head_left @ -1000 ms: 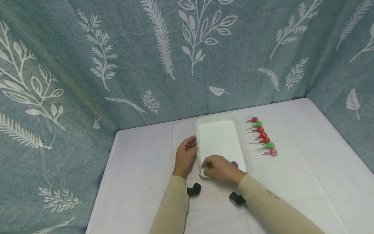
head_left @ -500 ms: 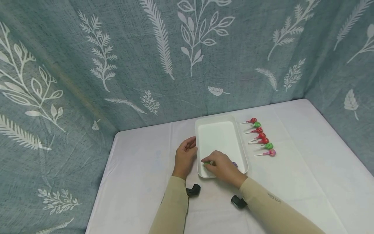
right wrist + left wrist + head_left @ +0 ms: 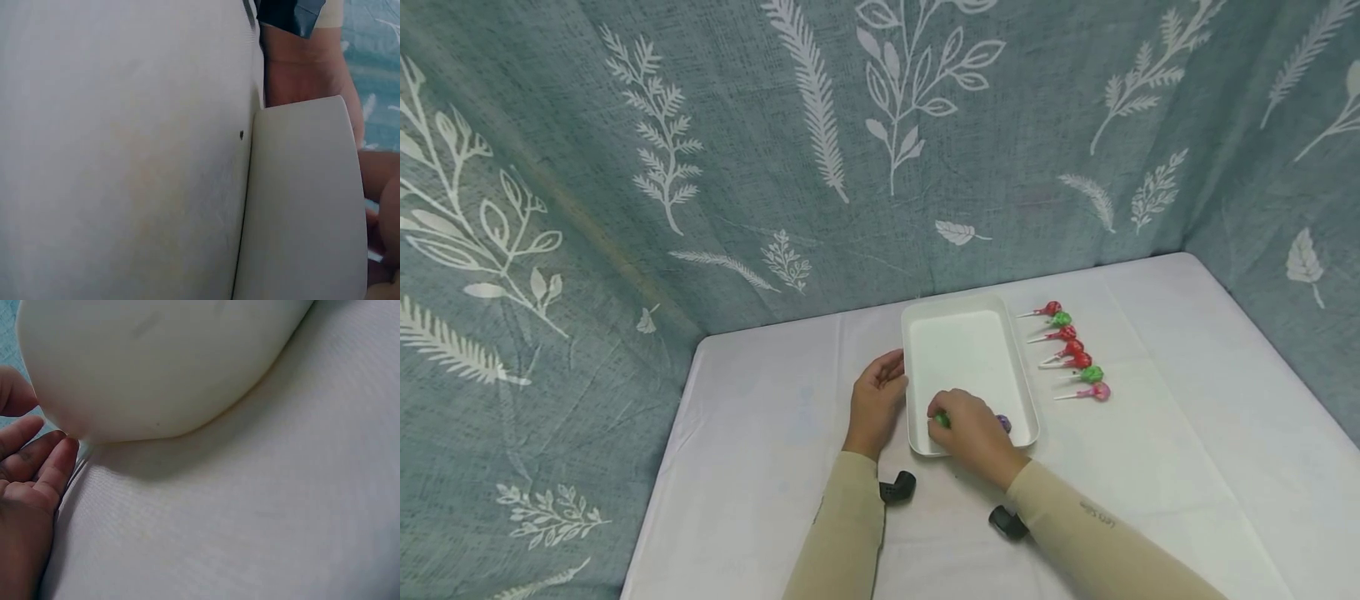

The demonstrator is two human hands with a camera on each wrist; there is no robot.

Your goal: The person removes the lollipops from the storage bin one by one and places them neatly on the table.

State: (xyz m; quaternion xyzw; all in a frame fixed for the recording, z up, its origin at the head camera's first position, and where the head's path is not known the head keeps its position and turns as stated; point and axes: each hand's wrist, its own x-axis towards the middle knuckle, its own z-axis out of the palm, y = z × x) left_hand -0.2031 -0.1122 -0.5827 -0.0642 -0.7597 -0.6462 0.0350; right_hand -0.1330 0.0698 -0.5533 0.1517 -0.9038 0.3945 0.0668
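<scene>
A white rectangular tray (image 3: pixel 966 350) lies on the table. Inside its near-left corner, my right hand (image 3: pixel 974 432) pinches a green-wrapped lollipop (image 3: pixel 942 421); its stick is mostly hidden by the fingers. Just right of that hand, a purple-wrapped lollipop (image 3: pixel 1003 423) sits in the tray, partly covered. My left hand (image 3: pixel 874 408) rests against the tray's left side, and in the left wrist view its fingertips (image 3: pixel 62 450) touch the outer wall (image 3: pixel 156 375). From the right wrist, the tray wall (image 3: pixel 306 206) blocks sight of the lollipops.
Right of the tray, several lollipops lie in a column with their sticks pointing left: red (image 3: pixel 1053 308), green (image 3: pixel 1092 374) and pink (image 3: pixel 1101 391) ones. A white cloth (image 3: pixel 775 500) covers the table. A patterned blue-green curtain (image 3: pixel 722 167) hangs behind and beside it.
My right hand, low in the tray's near-left corner a second ago, has lifted slightly and shifted right with the green lollipop in its fingers. My left hand stays at the tray's left side.
</scene>
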